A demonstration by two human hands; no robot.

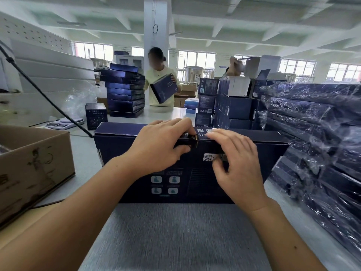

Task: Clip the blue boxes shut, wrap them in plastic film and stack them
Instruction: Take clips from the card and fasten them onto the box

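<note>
A large dark blue box (121, 151) stands on its long edge on the table in front of me, its printed face toward me. My left hand (158, 145) grips the top front edge, fingers curled over the flap and thumb against the front, around a small dark clip (193, 141). My right hand (236, 159) rests beside it, fingertips on the top edge and thumb pressed on the front near a barcode label (209, 157). Film-wrapped blue boxes (320, 145) are stacked at the right.
An open cardboard carton (33, 169) sits at the left, with a scale (64, 123) and a small dark box (96, 116) behind it. Across the table a person holds a blue box (164, 90) beside a tall stack (125, 92). A grey mat (175, 235) lies near me.
</note>
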